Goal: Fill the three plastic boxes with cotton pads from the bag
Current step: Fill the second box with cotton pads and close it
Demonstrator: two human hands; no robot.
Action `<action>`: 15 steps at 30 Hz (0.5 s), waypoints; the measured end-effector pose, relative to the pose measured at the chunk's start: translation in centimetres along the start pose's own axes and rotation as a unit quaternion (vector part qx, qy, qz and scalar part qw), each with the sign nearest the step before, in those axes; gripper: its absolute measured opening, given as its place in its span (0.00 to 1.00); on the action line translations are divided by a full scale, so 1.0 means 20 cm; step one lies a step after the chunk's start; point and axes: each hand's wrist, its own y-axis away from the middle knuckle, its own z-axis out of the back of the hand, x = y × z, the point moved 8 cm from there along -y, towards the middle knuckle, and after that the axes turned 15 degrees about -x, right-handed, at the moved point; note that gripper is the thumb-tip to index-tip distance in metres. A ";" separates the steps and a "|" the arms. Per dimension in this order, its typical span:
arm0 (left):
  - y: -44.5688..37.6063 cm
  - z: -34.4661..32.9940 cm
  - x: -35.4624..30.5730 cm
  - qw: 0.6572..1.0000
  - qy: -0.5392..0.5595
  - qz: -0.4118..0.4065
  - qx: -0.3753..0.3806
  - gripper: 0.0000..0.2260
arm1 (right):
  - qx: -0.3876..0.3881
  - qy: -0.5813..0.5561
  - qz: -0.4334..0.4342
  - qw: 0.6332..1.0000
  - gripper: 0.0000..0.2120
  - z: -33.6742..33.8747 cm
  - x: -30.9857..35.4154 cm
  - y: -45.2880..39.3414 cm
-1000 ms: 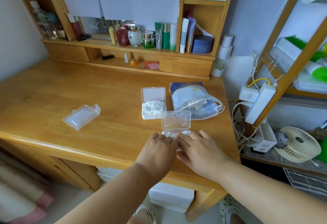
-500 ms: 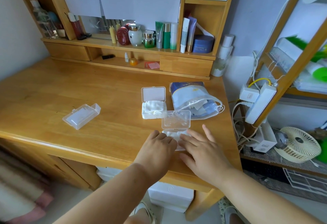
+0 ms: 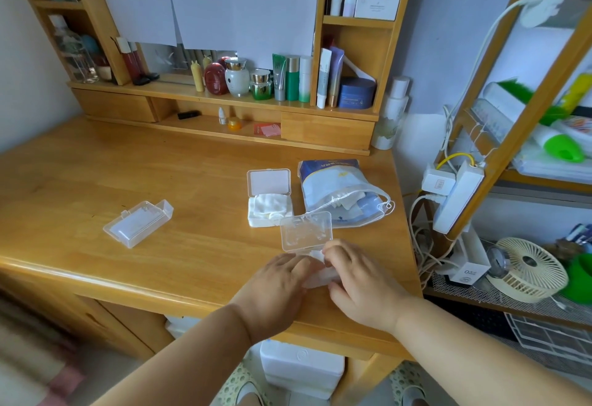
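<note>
**Both hands on the nearest box at the desk's front edge**

The wooden desk (image 3: 128, 174) is the largest thing, and I place all others relative to it. At its back stands a shelf unit (image 3: 224, 107) with bottles and jars. On the right part of the desk lies the bag (image 3: 336, 194) of cotton pads, its mouth open toward the front. Just left of the bag sits an open white box (image 3: 269, 207), filled with pads. On the left part of the desk lies a clear box (image 3: 137, 223), closed, well apart from the others. Near the front edge is the third box (image 3: 307, 235), its clear lid standing up. The left hand (image 3: 275, 287) and the right hand (image 3: 362, 280) hold its base from both sides with curled fingers; white pads show between them.
</note>
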 end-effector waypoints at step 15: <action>-0.02 -0.03 -0.02 1.000 0.000 -0.008 0.008 0.18 | 0.005 0.147 0.154 0.977 0.09 0.08 -0.01 -0.02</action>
